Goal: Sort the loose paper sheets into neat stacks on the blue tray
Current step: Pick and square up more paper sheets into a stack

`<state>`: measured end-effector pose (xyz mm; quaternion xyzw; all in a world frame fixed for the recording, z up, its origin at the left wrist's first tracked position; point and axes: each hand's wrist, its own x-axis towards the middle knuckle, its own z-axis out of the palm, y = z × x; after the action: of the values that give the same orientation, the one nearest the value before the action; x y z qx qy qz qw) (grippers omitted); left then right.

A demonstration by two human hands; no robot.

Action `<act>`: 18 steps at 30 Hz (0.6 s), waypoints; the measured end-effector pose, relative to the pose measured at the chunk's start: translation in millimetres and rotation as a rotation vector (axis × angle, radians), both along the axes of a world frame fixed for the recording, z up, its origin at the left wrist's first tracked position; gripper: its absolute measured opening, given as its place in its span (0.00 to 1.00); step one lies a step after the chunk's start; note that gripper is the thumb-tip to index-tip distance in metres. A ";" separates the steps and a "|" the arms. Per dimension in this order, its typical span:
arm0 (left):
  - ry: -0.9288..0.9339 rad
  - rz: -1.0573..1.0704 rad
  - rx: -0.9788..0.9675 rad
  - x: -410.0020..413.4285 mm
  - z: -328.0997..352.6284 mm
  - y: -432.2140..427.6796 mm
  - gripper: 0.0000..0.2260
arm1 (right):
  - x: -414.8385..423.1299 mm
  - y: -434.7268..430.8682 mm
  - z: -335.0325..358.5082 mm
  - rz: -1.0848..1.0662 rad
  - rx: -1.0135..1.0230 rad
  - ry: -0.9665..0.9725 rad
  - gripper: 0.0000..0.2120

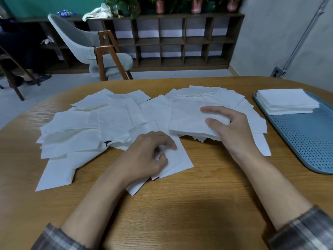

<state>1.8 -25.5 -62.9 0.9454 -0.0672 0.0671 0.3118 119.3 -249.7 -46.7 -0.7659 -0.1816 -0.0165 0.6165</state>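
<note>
My right hand (pixel 232 127) grips a small gathered stack (pixel 189 121) by its right edge, thumb on top. My left hand (pixel 147 156), fingers curled, pinches a single sheet (pixel 178 161) lying nearest me. Loose sheets (pixel 81 127) spread across the wooden table (pixel 198 204) behind both. At the far right, the blue tray (pixel 306 141) carries one neat pile (pixel 286 101) at its far end.

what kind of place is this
Probably an office or a lounge-like room, though I can't be sure. There is a wooden table, a grey chair beyond it, and shelves along the wall with potted plants on top.
</note>
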 end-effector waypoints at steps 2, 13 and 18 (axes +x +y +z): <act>0.001 -0.013 0.010 0.6 -0.5 1.5 0.16 | -0.4 0.4 -0.4 0.004 -0.007 0.002 0.16; -0.285 -0.037 0.166 3.6 -4.9 0.4 0.07 | -2.4 4.9 -3.0 0.061 -0.044 -0.007 0.14; -0.423 0.074 -0.054 -0.4 4.3 -10.8 0.05 | -8.4 10.1 0.2 0.214 -0.021 0.034 0.07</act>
<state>1.3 -36.3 -58.6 0.9033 -0.0946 0.2774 0.3133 111.0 -239.6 -46.5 -0.7488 -0.2520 0.0640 0.6096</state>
